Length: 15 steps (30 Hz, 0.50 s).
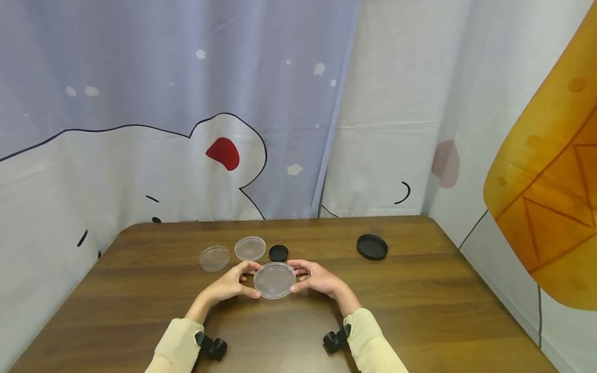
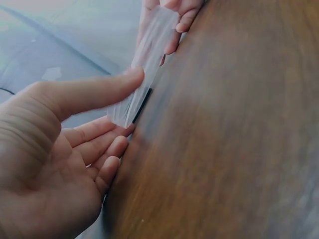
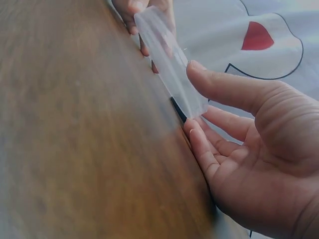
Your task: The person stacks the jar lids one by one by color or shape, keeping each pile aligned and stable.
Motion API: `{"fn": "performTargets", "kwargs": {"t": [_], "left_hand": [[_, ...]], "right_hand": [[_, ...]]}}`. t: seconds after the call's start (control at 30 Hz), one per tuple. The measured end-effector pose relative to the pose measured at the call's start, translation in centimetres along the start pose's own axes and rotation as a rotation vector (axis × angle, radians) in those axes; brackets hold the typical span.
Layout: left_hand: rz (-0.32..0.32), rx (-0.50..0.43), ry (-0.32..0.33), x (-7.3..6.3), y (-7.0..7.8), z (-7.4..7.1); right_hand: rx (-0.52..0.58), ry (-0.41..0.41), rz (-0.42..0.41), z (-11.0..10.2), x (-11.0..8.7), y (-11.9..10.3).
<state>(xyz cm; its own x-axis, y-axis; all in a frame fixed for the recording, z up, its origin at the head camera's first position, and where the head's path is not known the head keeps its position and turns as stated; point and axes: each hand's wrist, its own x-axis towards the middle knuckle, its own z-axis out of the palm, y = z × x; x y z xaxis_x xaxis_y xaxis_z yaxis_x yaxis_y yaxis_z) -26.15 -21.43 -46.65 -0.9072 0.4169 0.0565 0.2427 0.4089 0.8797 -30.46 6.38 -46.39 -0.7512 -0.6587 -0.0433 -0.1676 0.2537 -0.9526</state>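
A clear round shallow dish, like a petri dish (image 1: 274, 281), is held between both hands over the table's middle. My left hand (image 1: 230, 284) grips its left rim, and my right hand (image 1: 319, 280) grips the right rim. In the left wrist view the clear dish (image 2: 155, 42) appears edge-on, with the left thumb along its near side and the other fingers under it. The right wrist view shows the dish (image 3: 167, 55) similarly between the right thumb and fingers. Whether it is one piece or two stacked parts I cannot tell.
Behind the hands lie two more clear round dishes (image 1: 214, 258) and a small black round lid (image 1: 278, 253). Farther right is a larger black round dish (image 1: 372, 247). The wooden table (image 1: 443, 305) meets a printed curtain (image 1: 298, 103) at its back edge.
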Motion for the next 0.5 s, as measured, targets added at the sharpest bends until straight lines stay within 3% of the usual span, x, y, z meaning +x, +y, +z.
{"fn": "performTargets", "kwargs": {"t": [0.17,0.3,0.5], "left_hand": [[0.018,0.000,0.034,0.3,-0.5,0.0],[0.039,-0.001,0.020,0.0,-1.0,-0.2],[0.043,-0.092,0.021,-0.3,-1.6,-0.6]], "right_hand": [[0.017,0.010,-0.007,-0.2,-0.1,0.2],[0.035,0.018,-0.010,-0.1,-0.1,0.5],[0.085,0.070,-0.001,-0.1,-0.1,0.9]]}}
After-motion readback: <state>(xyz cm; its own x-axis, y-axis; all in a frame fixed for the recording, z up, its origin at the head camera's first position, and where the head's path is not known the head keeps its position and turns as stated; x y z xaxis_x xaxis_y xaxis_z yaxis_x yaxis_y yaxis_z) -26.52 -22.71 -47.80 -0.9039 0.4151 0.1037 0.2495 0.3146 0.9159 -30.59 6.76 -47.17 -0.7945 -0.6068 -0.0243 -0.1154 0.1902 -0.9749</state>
